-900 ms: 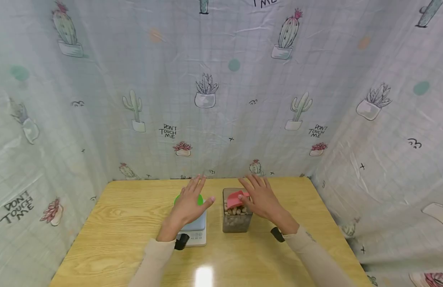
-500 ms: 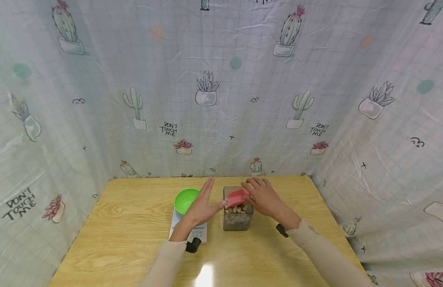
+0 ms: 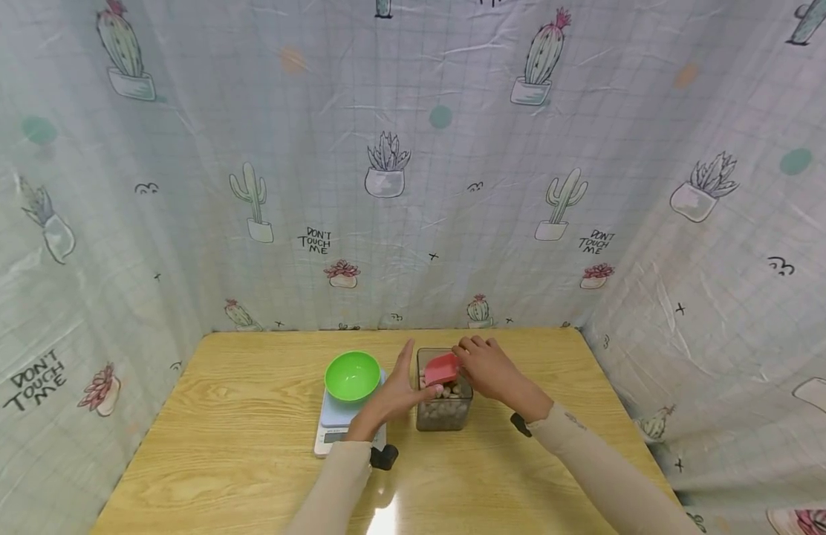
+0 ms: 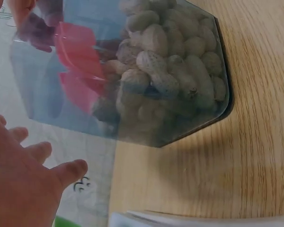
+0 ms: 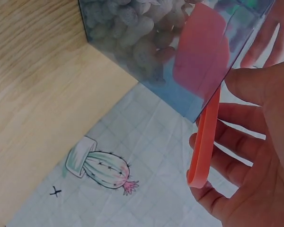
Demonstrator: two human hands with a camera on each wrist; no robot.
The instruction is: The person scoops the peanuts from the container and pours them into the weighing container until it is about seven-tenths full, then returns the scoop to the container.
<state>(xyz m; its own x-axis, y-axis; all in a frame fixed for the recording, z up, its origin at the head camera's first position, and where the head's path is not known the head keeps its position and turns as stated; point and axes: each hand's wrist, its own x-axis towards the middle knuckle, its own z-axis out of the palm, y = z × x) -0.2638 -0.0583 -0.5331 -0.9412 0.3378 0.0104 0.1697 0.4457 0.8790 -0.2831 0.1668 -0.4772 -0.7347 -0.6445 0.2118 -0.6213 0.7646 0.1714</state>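
A clear, grey-tinted container [image 3: 443,423] holds unshelled peanuts [image 4: 154,75]. A red scoop [image 3: 442,368] rests on the peanuts, and its handle sticks out over the right rim. My right hand [image 3: 491,373] is at that rim, fingers curled round the scoop handle [image 5: 202,151] and thumb near the container's edge. My left hand [image 3: 396,391] is beside the container's left side with fingers extended. In the head view its thumb reaches over the front rim; whether it touches the wall cannot be told. In the left wrist view the left fingers [image 4: 68,172] look apart from the container.
Left of the container a green bowl [image 3: 353,377] sits on a white kitchen scale [image 3: 324,438], partly behind my left forearm. The wooden table [image 3: 239,416] reaches back to a cactus-print curtain [image 3: 306,186], which also hangs at both sides.
My left hand has moved right, from over the green bowl to the container's left side, uncovering the bowl. My right hand has closed its fingers round the scoop handle.
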